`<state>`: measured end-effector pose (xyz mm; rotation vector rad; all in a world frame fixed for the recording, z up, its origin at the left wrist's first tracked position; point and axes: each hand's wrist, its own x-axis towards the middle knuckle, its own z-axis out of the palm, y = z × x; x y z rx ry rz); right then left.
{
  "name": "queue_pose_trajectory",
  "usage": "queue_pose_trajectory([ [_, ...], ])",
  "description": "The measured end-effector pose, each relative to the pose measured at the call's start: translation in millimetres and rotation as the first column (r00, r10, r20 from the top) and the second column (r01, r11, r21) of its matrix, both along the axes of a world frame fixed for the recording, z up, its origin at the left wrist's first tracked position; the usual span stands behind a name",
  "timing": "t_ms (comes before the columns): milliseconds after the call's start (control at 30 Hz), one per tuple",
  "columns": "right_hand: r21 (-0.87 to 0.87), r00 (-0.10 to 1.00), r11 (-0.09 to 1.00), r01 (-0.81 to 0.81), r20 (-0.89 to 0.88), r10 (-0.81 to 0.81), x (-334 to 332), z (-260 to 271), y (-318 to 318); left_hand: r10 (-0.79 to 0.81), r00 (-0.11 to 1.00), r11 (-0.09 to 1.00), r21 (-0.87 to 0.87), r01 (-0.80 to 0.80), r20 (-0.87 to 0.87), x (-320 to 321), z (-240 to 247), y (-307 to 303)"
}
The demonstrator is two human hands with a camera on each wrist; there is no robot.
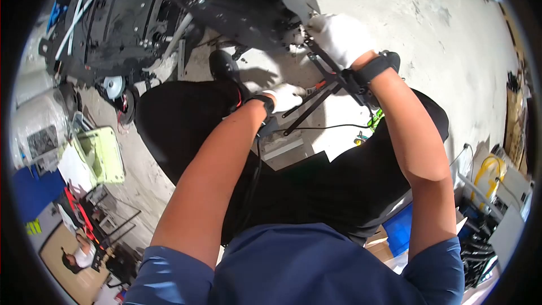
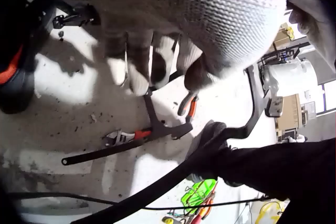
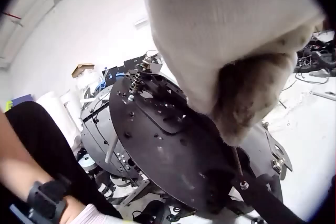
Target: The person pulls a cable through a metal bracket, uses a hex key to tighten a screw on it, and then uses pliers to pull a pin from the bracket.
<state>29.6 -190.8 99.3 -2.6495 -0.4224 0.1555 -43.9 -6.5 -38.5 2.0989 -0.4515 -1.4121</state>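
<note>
My gloved right hand is at the edge of a large black panel. In the right wrist view its curled fingers pinch a thin metal rod, whose lower end meets a bolt on a black bar. My gloved left hand is lower and to the left, beside a black forked frame. Its fingers hang apart over one end of that frame; whether they touch it, I cannot tell.
On the floor below the left hand lie an adjustable wrench and orange-handled pliers. A green tray with tools sits near a black cable. A light green crate stands at the left, and a person is beyond it.
</note>
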Motion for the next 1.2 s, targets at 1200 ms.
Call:
queue_pose_trajectory([
  [1200, -0.106, 0.795, 0.985, 0.139, -0.581, -0.175, 25.7, 29.7, 7.1, -0.171, 0.985, 0.984, 0.058, 0.169, 0.034, -14.9, 43.3, -17.8],
])
